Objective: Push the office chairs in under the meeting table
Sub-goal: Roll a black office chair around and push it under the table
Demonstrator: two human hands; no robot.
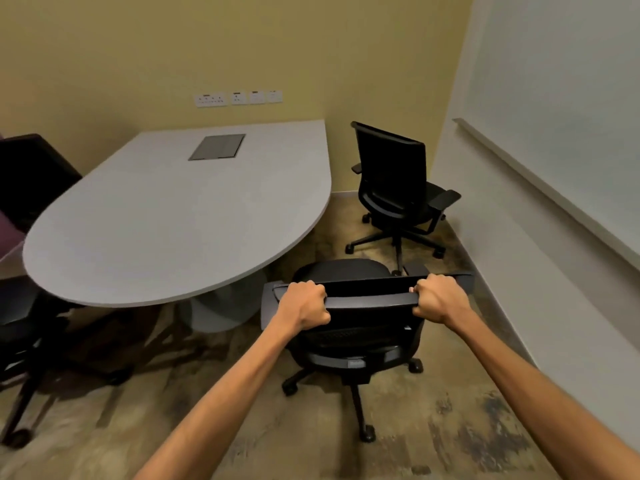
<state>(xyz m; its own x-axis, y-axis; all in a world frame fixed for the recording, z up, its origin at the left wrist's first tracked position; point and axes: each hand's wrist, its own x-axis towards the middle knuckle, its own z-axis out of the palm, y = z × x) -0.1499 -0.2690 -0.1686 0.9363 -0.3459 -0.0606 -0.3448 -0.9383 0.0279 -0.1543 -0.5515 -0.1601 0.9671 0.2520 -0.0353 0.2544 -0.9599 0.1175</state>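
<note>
My left hand (pixel 304 304) and right hand (pixel 437 299) are clenched round the chair (pixel 349 327) back; next, I'd roll it under the desk (pixel 166 216).

Dim, warm light fell from overhead; soft shadows lay under the tabletop (pixel 180 216), and edges bowed, slightly blurred.

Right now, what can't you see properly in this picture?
All in the head view:
- Held chair: the backrest that the left hand and right hand grip hides most of its seat.
- Chairs on the left: cut off by the picture's edge and dark.
- Table: its top hides most of the base.
- Wall sockets: too small to make out.
</note>
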